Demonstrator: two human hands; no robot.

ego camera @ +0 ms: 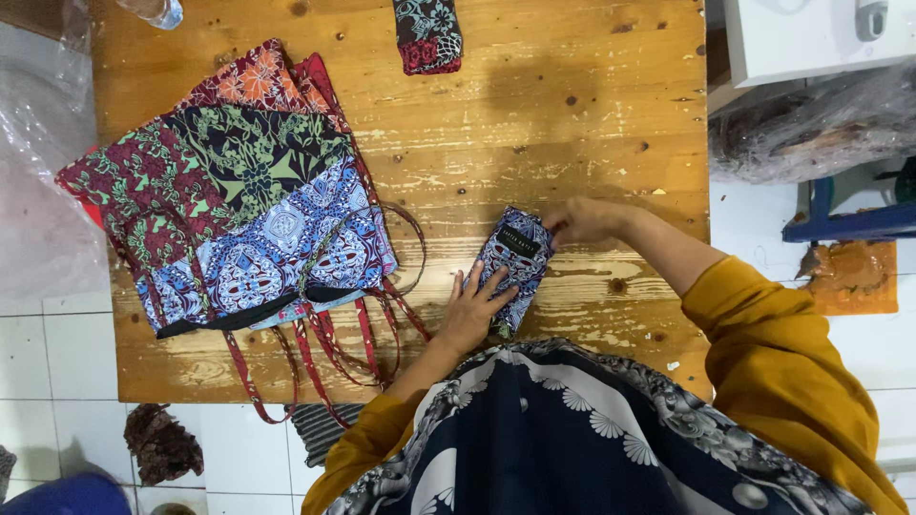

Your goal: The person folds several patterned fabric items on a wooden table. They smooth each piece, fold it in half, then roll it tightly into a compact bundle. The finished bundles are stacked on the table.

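Folded pouch: a blue-and-white batik cloth bundle point(513, 267) with a small black label lay on the wooden counter point(572, 124), near its front edge.
Left hand point(474, 310): lay flat on the bundle's lower part, fingers point(496, 284) spread and released.
Right hand point(582, 219): fingers pinched the bundle's upper right corner.
Pile of batik bags point(239, 200): fanned out well to the left, red straps point(334, 353) trailing.
Folded dark cloth point(427, 35): lay at the counter's far edge.
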